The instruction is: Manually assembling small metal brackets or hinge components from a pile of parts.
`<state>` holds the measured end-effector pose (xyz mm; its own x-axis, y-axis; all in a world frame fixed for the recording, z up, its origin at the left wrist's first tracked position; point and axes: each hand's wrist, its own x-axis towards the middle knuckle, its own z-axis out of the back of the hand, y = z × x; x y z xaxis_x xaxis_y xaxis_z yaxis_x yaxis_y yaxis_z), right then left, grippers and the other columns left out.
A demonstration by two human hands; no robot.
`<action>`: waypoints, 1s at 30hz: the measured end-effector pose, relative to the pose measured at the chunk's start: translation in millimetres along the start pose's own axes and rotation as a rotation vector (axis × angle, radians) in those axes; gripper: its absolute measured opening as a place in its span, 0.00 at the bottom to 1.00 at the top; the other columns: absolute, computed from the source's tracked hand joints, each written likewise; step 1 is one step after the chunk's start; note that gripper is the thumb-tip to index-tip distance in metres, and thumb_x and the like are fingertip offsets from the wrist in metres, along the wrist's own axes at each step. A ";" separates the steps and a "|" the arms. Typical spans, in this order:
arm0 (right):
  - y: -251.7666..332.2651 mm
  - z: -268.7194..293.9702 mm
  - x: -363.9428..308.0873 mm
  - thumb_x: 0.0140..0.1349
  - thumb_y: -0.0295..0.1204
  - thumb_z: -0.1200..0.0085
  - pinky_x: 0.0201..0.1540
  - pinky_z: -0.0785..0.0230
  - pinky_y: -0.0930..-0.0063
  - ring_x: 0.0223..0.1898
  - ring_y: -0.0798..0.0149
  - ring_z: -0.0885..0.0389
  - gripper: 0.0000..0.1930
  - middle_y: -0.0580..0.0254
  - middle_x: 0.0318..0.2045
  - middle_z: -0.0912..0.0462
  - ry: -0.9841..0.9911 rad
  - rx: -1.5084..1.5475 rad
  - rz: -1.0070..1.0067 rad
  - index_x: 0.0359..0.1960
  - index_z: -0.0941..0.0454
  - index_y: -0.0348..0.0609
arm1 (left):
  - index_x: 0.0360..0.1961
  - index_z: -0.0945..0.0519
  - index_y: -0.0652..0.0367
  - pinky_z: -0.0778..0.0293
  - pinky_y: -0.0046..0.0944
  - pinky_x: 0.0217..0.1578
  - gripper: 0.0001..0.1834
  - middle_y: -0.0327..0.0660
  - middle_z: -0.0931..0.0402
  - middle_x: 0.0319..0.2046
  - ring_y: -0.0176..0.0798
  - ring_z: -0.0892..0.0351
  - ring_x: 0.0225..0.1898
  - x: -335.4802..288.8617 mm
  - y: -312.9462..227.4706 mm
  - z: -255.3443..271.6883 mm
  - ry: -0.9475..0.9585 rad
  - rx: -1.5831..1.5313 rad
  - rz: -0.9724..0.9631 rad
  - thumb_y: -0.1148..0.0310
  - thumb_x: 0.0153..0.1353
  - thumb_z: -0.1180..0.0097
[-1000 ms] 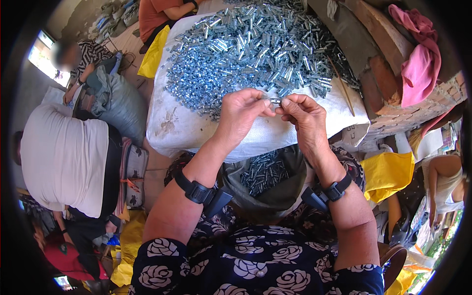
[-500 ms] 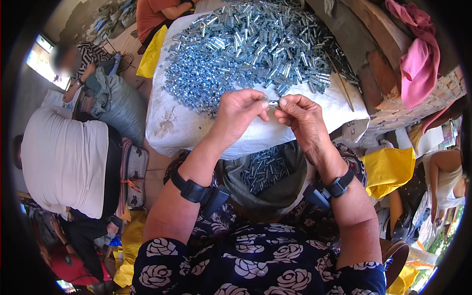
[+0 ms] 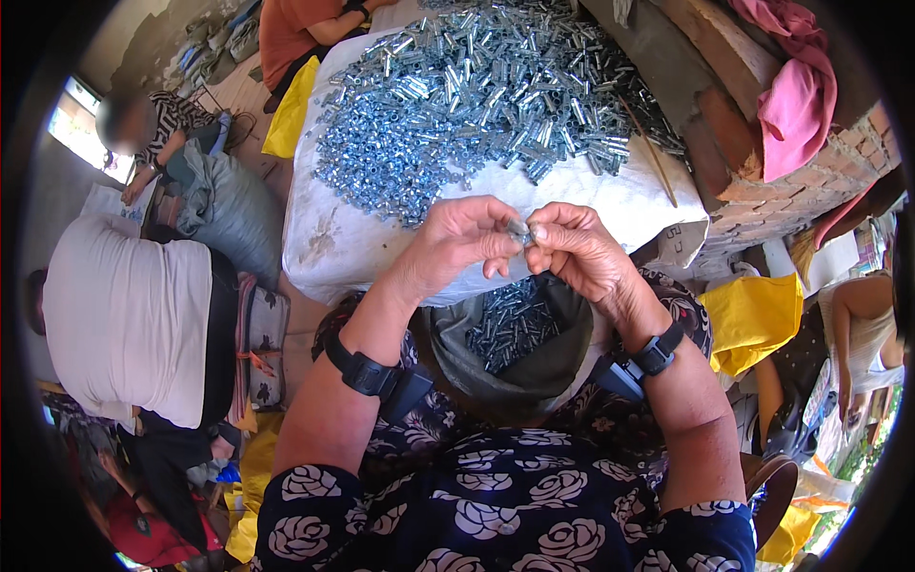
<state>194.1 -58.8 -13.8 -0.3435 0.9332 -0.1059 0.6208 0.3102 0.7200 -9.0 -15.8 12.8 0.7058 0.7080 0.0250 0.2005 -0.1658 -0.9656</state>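
My left hand (image 3: 462, 240) and my right hand (image 3: 579, 246) meet over the near edge of the covered table, both closed in a pinch. Between the fingertips is a small shiny metal tube (image 3: 520, 234), mostly hidden by the fingers; I cannot tell whether it is one piece or two joined. Beyond the hands lies a heap of loose metal tubes (image 3: 515, 86), with smaller ring-like metal pieces (image 3: 381, 157) spread on its left side. Below the hands, a dark cloth bag (image 3: 457, 353) in my lap holds several more metal tubes (image 3: 510, 327).
White sheeting (image 3: 319, 229) covers the table. A thin stick (image 3: 653, 153) lies at its right, beside a brick wall (image 3: 791, 205) with pink cloth (image 3: 799, 119). Other people sit close by, one in a white shirt (image 3: 129, 315) at left. A stuffed sack (image 3: 229, 214) stands behind.
Both hands have come slightly lower and nearer to me, the metal tube still between them. The fingertips are closer together and now cover more of it.
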 end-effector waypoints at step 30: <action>25.5 38.5 62.3 0.47 0.30 0.39 0.39 0.27 0.62 0.35 0.51 0.19 0.14 0.51 0.34 0.18 -0.501 -1.737 0.448 0.38 0.19 0.43 | 0.25 0.20 0.59 0.37 0.43 0.42 0.05 0.44 0.23 0.27 0.45 0.27 0.35 70.1 32.1 50.2 -0.367 1.781 -0.337 0.74 0.46 0.46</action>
<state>215.7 14.2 -28.4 0.0357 0.9426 0.3319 -0.8405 -0.1513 0.5202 12.9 63.0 -29.5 0.5791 0.6891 0.4356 -0.7536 0.6564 -0.0366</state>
